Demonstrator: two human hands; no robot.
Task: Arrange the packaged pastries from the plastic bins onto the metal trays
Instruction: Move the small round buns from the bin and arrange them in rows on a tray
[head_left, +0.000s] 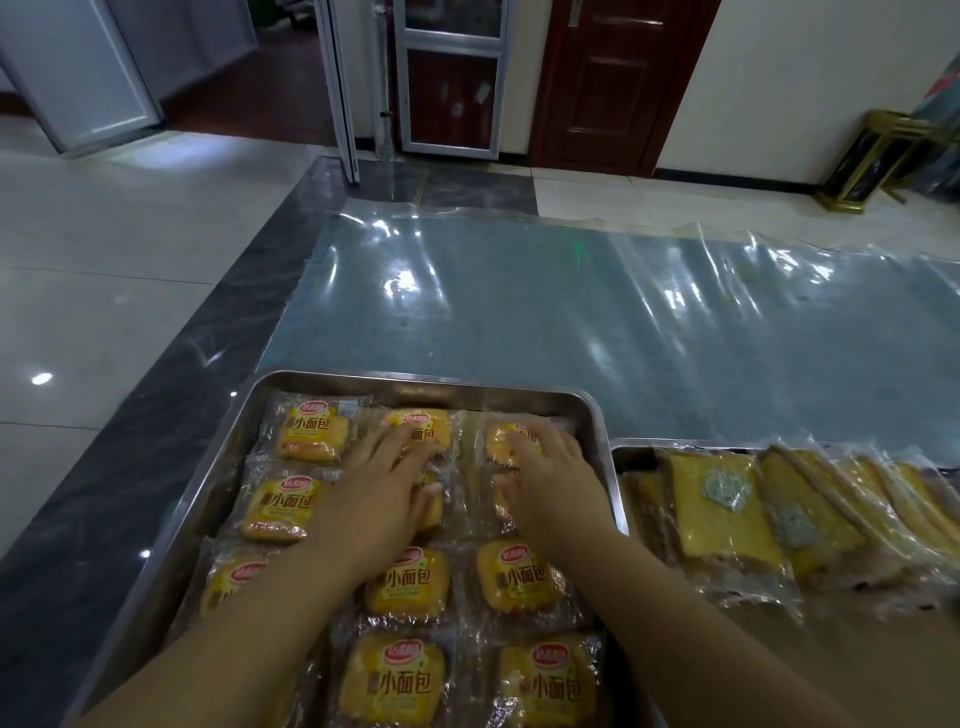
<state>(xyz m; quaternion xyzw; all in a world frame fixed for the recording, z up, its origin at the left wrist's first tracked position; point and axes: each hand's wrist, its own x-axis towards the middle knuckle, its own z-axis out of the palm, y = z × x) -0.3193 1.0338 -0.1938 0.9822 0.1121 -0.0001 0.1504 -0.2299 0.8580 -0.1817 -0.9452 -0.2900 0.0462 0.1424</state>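
While both arms reach out over the steel tray (208, 493), the left hand (387, 478) and the right hand (550, 475) lie palm down on the wrapped buns at its far end. Neither hand is grasping anything. The fingers are spread and nearly straight, pressing lightly on the wrappers.

The left hand's fingertips rest on the far middle packet (423, 428), and its thumb touches the packet behind that one, which the hand mostly hides. The right hand's fingertips rest on the far right packet (501, 441), close against the tray's right wall.

The packets of small bread (408, 582) fill the tray in three columns. Each is a clear wrapper around a yellow bun with a red label, and neighbouring packets touch or overlap at the edges. All of them lie flat, label up.

Just beside it on the right sits a second tray (623, 448). It holds packets of flat yellow cake slices (722, 514) that lean on one another in an overlapping row.

Both trays rest on a grey surface under a wrinkled clear plastic sheet (519, 312). Beyond that are pale floor tiles with a dark marble strip (156, 415), a brown door (618, 78) and a gold-and-black stand (872, 156) by the wall.
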